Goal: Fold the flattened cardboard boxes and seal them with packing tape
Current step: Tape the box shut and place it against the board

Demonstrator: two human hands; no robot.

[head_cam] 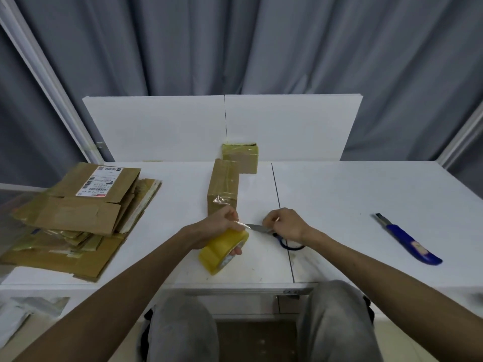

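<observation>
My left hand [220,226] grips a yellowish roll of packing tape [222,253] near the table's front edge. A clear strip of tape runs from the roll up to the near end of a folded, taped cardboard box [223,188] just behind it. My right hand [283,224] holds blue-handled scissors [277,235], whose blades point left and meet the tape strip beside the left hand. A second, smaller taped box [241,158] stands further back against the white board.
A stack of flattened cardboard boxes [75,218] with a shipping label lies at the left of the white table [352,205]. A blue utility knife [407,239] lies at the right. White boards [183,126] stand along the back edge. My knees are under the front edge.
</observation>
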